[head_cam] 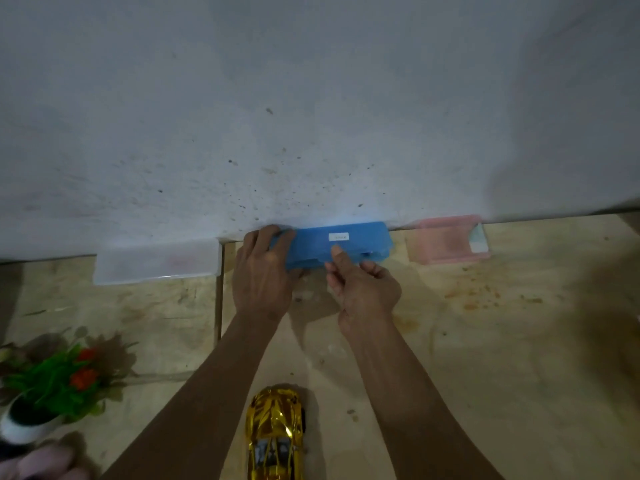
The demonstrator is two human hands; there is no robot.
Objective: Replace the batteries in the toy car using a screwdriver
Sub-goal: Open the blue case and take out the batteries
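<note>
Against the wall at the far edge of the table, I am working at a blue case (341, 242). My left hand (263, 271) is gripping its left end, fingers curled over the top to pin it down. My right hand (360, 289) is pinching at the front edge, thumb up on the lid beside a small white label (339, 236), the other fingers curled below.

Judging by the task, I am opening this case to get at a screwdriver or batteries; neither is showing. Done well, this means bracing the case firmly with the left hand and lifting the lid slowly, so small parts are not spilling.

A clear box (157, 263) is sitting to the left, a pink box (446, 240) to the right. Nearer me, the gold car (275, 434) is waiting upright and untouched between my forearms, a potted plant (52, 386) off to the left.
</note>
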